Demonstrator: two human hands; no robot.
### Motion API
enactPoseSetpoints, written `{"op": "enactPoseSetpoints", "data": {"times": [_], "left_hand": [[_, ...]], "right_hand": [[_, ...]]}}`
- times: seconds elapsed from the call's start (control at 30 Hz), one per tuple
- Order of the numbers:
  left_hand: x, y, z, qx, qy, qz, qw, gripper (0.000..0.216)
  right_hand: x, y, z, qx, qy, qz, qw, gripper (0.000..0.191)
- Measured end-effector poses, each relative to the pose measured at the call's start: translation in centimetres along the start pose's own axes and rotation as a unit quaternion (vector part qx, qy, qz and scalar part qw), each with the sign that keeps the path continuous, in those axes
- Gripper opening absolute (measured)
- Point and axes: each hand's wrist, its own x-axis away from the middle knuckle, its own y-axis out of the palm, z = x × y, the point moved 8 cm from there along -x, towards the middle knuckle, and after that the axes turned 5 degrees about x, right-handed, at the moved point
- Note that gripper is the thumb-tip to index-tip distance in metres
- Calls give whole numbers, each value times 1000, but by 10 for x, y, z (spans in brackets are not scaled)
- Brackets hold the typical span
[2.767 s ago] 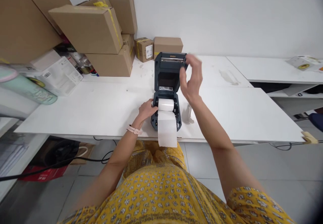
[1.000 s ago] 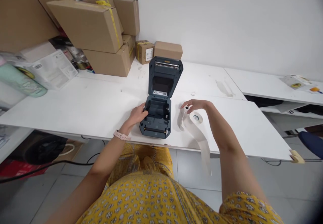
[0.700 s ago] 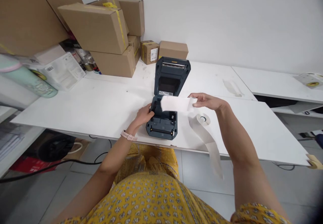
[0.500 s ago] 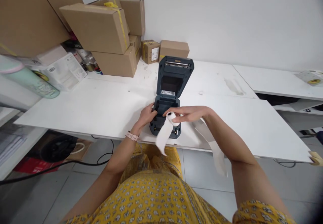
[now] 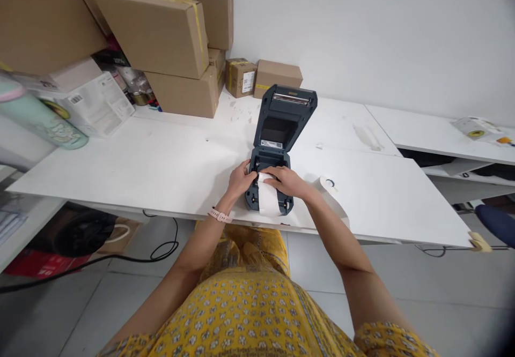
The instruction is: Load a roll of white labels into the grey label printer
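A dark grey label printer stands with its lid open at the front of the white table. A small white paper roll sits in its bay, with a strip of paper running out over the front. My right hand lies on top of the roll, fingers curled over it. My left hand grips the printer's left side wall. A second, nearly used paper roll lies on the table just right of the printer, its tail hanging over the table edge.
Cardboard boxes are stacked at the back left, with two small ones behind the printer. A white carton and a green bottle lie at the left. A lower side table stands to the right. Cables run on the floor.
My right hand took the first roll out and laid it to the right, picked up another small roll, and has now lowered it into the printer bay. My left hand stayed on the printer.
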Motion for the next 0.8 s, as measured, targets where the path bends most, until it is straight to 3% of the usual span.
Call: {"op": "enactPoseSetpoints", "data": {"times": [0.27, 0.4, 0.53, 0.63, 0.8], "left_hand": [[13, -7, 13, -60, 24, 24, 998, 65], [24, -12, 33, -88, 112, 57, 988, 54], [32, -2, 48, -115, 213, 9, 970, 25], [31, 4, 49, -125, 221, -24, 967, 22], [30, 4, 48, -130, 209, -30, 969, 22]], "right_hand": [[4, 3, -1, 39, 14, 42, 998, 32], [8, -2, -2, 29, 25, 71, 997, 23], [10, -1, -2, 44, 24, 76, 996, 13], [14, 1, -4, 35, 11, 76, 996, 16], [26, 4, -2, -30, -6, 66, 997, 20]]}}
